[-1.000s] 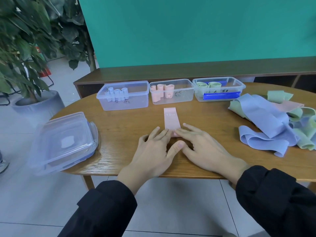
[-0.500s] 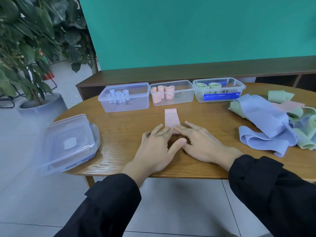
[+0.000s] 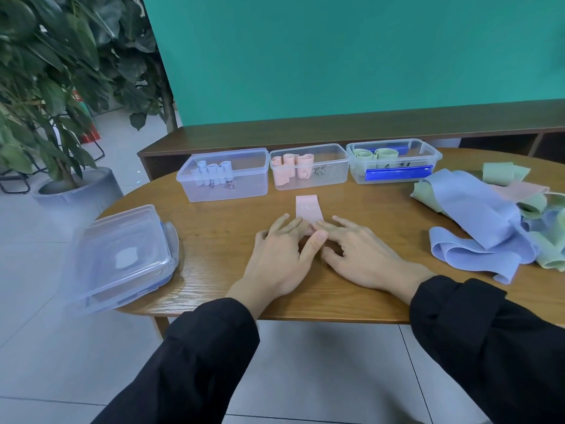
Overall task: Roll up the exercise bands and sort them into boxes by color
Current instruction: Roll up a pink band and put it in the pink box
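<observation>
1. The pink band (image 3: 308, 207) lay flat on the wooden table (image 3: 214, 237), just in front of the middle box, its near end hidden under the fingers of both hands; pale print reading "15" showed on its far part
2. The left hand (image 3: 281, 255) rested palm down on the table, its fingers stretched forward and pressing on the near end of the pink band, the thumb angled toward the other hand
3. The right hand (image 3: 360, 252) lay beside it, touching it at the fingertips, its fingers spread and laid on the same end of the band; whether a roll sat beneath the fingers could not be told
4. Three clear boxes stood in a row at the far edge: the left box (image 3: 223, 175) held small pale blue rolls, the middle box (image 3: 308, 168) held pink rolls, and the right box (image 3: 394, 162) held green rolls and bore a blue strip on its front wall
5. A loose heap of bands (image 3: 489, 218), blue, green and pink, lay at the right of the table, well apart from the hands
6. A stack of clear lids (image 3: 122, 255) sat at the left edge of the table, overhanging it slightly
7. A potted plant (image 3: 55, 102) stood on the floor beyond the left end
</observation>
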Available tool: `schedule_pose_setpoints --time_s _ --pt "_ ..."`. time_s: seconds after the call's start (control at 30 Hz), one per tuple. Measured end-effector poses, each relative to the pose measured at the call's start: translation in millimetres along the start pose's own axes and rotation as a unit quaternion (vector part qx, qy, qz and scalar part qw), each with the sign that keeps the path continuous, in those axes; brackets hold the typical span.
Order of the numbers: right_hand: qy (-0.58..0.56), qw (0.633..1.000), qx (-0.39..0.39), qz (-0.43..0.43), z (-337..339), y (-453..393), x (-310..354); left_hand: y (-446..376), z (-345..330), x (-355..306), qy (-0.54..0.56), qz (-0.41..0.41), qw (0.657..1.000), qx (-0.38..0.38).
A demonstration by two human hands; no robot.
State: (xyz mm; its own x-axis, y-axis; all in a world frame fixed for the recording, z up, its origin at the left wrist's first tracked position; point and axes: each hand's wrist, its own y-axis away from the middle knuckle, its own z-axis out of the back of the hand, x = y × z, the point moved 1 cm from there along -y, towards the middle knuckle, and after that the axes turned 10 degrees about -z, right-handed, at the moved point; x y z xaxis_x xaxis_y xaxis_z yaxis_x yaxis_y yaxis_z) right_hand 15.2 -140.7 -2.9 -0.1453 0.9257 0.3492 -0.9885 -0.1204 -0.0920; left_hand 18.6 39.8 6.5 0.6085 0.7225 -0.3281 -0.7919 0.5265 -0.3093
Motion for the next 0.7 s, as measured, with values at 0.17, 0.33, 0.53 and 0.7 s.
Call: schedule_pose_setpoints --time_s 0.17,0.33,0.53,0.7 --pt "0.009 1.0 0.004 0.004 4 -9 1 -2 -4 2 -0.031 -0.001 0.999 0.025" --pt "-0.031 0.998 -0.057 0.018 9 -3 6 -8 -7 5 -0.045 0.007 0.998 0.037" --pt "-0.017 1.0 -0.023 0.003 5 -9 3 -18 -13 12 -0.014 0.005 1.0 0.011" --pt "0.001 1.0 -0.004 -0.006 3 -19 -2 -20 -15 16 -0.012 0.004 1.0 -0.015"
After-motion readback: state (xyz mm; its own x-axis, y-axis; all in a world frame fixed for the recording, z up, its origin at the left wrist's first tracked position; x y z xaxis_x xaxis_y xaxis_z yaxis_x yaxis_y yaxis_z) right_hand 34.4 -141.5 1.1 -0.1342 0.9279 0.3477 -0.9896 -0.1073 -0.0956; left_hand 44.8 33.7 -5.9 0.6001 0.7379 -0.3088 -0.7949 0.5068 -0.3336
